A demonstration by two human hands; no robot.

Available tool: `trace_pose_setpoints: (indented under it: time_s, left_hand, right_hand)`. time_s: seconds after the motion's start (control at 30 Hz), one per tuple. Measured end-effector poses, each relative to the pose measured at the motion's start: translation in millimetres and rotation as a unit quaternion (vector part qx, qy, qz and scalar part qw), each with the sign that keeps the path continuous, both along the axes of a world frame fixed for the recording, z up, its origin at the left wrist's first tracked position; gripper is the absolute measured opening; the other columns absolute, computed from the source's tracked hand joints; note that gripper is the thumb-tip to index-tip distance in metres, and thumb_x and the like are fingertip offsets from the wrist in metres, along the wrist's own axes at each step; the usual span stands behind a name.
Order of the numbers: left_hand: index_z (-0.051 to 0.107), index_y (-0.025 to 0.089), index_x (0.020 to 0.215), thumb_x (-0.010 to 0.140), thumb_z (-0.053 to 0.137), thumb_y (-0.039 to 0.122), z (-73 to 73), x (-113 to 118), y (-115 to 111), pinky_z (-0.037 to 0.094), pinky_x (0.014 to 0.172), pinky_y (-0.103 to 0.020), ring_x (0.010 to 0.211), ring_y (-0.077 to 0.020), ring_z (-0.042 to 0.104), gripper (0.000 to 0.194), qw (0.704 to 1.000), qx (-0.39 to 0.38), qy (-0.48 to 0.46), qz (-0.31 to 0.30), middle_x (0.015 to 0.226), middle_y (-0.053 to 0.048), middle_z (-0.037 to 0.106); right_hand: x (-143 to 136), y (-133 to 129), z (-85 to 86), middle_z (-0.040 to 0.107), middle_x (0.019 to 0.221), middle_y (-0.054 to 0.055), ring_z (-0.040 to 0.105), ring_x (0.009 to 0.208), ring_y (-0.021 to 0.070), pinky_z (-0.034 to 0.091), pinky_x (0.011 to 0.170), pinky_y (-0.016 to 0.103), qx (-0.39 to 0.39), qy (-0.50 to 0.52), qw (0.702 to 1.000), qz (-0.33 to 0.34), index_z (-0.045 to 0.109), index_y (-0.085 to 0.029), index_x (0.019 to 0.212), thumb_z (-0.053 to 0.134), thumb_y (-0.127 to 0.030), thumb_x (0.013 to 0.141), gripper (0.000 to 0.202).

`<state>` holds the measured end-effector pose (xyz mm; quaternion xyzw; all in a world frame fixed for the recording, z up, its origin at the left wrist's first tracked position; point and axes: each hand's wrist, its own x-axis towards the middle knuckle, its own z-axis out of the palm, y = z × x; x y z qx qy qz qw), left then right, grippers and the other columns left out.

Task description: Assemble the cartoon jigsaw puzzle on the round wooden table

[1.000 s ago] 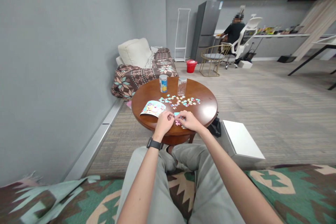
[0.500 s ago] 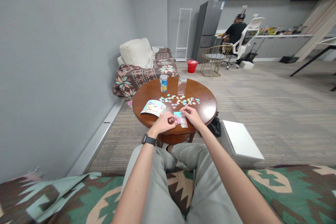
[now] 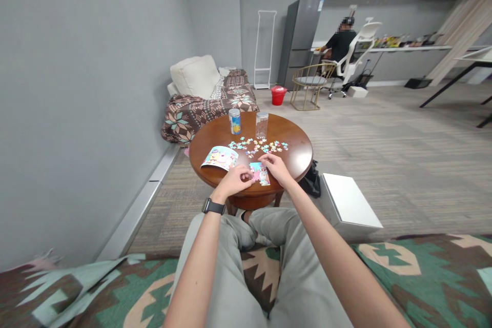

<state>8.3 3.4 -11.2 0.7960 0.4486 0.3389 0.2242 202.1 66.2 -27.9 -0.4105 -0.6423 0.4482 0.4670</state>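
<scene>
On the round wooden table [image 3: 207,136], a partly joined jigsaw puzzle [image 3: 260,172] in pink and light blue lies near the front edge. My left hand [image 3: 236,179] is at its left side, fingers curled and thumb against the pink edge. At the upper right corner is my right hand [image 3: 275,166], its fingertips drawn together; whatever is between them is too small to make out. Loose puzzle pieces [image 3: 265,147] are scattered just beyond. To the left lies a curved picture sheet [image 3: 220,157] with cartoon figures, close to my left hand.
A can with a blue and yellow label [image 3: 234,122] and a clear jar with a silver lid [image 3: 262,126] stand at the table's back. A white box [image 3: 349,197] is on the floor to the right. Further off, a person [image 3: 342,43] sits at a counter.
The whole view has shifted slightly. My right fingertips have moved a little away from the puzzle's top edge, and the left hand remains at its left side.
</scene>
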Motion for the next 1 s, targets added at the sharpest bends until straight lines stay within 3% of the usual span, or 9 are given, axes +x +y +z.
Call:
trace_pose_setpoints:
  time_s: [0.27,0.43,0.7,0.77,0.87,1.0]
  left_hand:
    - [0.072,0.018,0.077,0.078,0.068,0.024,-1.0,0,0,0.045,0.070,-0.026,0.069,-0.0122,0.055,0.007,1.000,-0.001,0.003,-0.004,0.078,0.000,0.059]
    - [0.065,0.017,0.077,0.077,0.064,0.020,3.4,5,-1,0.043,0.068,-0.026,0.066,-0.0124,0.051,0.003,0.998,0.001,-0.032,0.054,0.074,0.001,0.055]
    - [0.064,0.017,0.073,0.078,0.055,0.016,5.7,7,2,0.039,0.062,-0.024,0.061,-0.0122,0.047,0.010,0.995,-0.025,-0.052,0.083,0.064,0.003,0.052]
    - [0.063,0.017,0.073,0.078,0.055,0.016,4.6,6,3,0.038,0.061,-0.024,0.061,-0.0121,0.047,0.010,0.994,-0.029,-0.056,0.088,0.062,0.003,0.051]
    - [0.063,0.017,0.072,0.076,0.054,0.016,3.7,7,4,0.037,0.061,-0.024,0.060,-0.0121,0.046,0.009,0.994,-0.031,-0.060,0.090,0.060,0.004,0.050]
    - [0.063,0.017,0.071,0.076,0.055,0.018,3.9,7,4,0.036,0.061,-0.024,0.060,-0.0120,0.045,0.008,0.994,-0.034,-0.064,0.087,0.060,0.004,0.050]
  right_hand:
    - [0,-2,3.2,0.067,0.080,0.002,0.057,0.076,0.0175,0.044,0.075,0.031,-0.006,0.014,1.000,-0.009,0.067,-0.019,0.080,0.061,-0.039,0.072,0.022]
    - [2,-4,6.4,0.066,0.081,0.002,0.057,0.076,0.0176,0.044,0.076,0.031,-0.006,0.058,0.998,-0.025,0.067,-0.019,0.078,0.063,-0.040,0.070,0.022]
    - [4,-2,1.9,0.056,0.067,-0.001,0.051,0.065,0.0142,0.042,0.065,0.027,0.004,0.144,0.983,-0.117,0.063,-0.021,0.082,0.060,-0.044,0.072,0.025]
    - [5,2,-3.8,0.055,0.070,-0.001,0.051,0.064,0.0143,0.042,0.061,0.026,0.015,0.118,0.978,-0.171,0.061,-0.021,0.086,0.053,-0.044,0.077,0.026]
    - [12,12,-10.0,0.058,0.081,0.003,0.053,0.068,0.0155,0.046,0.063,0.027,0.027,-0.011,0.966,-0.256,0.060,-0.019,0.095,0.042,-0.034,0.081,0.027]
    - [27,25,-8.3,0.061,0.083,0.004,0.057,0.076,0.0173,0.048,0.076,0.030,0.036,-0.108,0.969,-0.220,0.064,-0.019,0.085,0.057,-0.018,0.067,0.020]
